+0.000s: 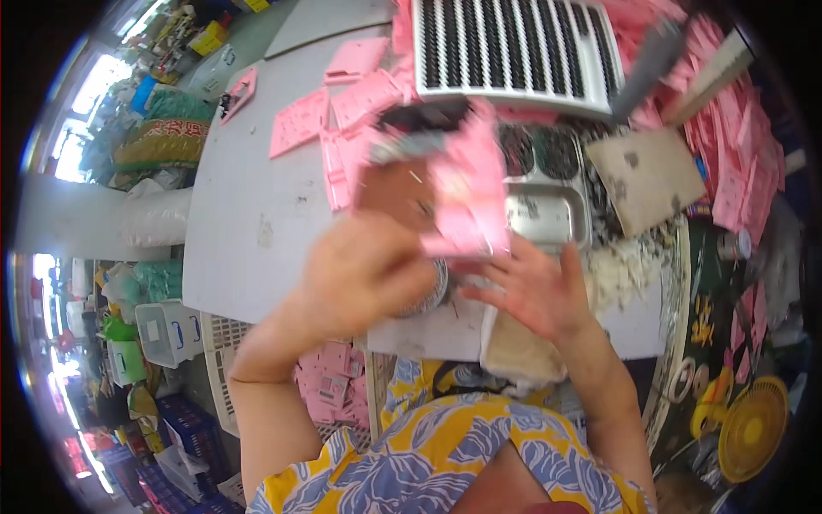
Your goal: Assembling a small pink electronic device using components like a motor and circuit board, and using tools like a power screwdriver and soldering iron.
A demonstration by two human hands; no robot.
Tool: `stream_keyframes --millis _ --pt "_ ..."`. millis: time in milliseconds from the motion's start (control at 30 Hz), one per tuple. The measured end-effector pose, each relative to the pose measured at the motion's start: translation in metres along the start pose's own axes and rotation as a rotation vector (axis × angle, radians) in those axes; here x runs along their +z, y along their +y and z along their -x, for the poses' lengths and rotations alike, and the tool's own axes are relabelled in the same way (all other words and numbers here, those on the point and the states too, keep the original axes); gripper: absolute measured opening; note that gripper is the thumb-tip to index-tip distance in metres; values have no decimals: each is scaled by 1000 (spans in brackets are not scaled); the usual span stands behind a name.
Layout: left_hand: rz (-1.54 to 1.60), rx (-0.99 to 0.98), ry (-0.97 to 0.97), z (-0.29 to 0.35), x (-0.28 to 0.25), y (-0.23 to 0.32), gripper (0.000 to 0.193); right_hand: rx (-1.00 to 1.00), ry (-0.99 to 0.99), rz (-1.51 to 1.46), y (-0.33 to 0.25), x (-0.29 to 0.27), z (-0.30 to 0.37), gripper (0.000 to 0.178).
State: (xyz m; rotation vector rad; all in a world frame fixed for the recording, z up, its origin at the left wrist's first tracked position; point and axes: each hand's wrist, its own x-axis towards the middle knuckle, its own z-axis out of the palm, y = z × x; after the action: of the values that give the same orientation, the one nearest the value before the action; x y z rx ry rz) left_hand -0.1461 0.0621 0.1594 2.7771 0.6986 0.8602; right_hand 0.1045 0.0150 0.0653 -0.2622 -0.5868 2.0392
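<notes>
Curled in a blur at the left hand [368,270], can't tell whether grasping anything; opened out and unclenched at the right hand [544,295], with fingers spread, right by the lower edge of the blurred pink piece [479,188]. Hard to say whether touching there. Smeared by motion just beyond both hands, above the table [240,231], showing brown toward the left and dark along the top. Now catch, between the hands and partly hidden, a round container [437,291]. Just past the right hand, look for a metal tray [565,227] with compartments, some filled with dark bits; farther right, spot a cardboard sheet [646,180]. Straight beyond the grip, see a white tray [419,68] lined with black rows. Out past the left hand, pick up flat pink pieces [300,122] lying about. Below the right hand, note a beige pad [522,343].
</notes>
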Motion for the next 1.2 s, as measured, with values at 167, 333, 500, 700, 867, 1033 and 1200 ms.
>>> stream_keyframes --millis 167,333,500,700,867,1033,1200 --pt "42 283 -30 30 65 62 23 -30 307 123 8 -8 39 53" --pt "231 252 -95 54 133 79 26 -177 519 835 3 -33 94 48" --pt "268 238 -291 58 171 89 29 -342 696 1946 2 -53 128 48" --pt "447 54 -244 47 187 95 29 -157 779 1931 -11 -50 140 28" --pt "119 -281 47 10 169 76 23 -20 769 1759 -15 -53 148 23" --pt "261 -238 83 14 172 53 16 -27 765 1642 -16 -57 152 20" --pt "382 -446 188 36 142 49 11 -90 702 1613 -16 -60 152 17"
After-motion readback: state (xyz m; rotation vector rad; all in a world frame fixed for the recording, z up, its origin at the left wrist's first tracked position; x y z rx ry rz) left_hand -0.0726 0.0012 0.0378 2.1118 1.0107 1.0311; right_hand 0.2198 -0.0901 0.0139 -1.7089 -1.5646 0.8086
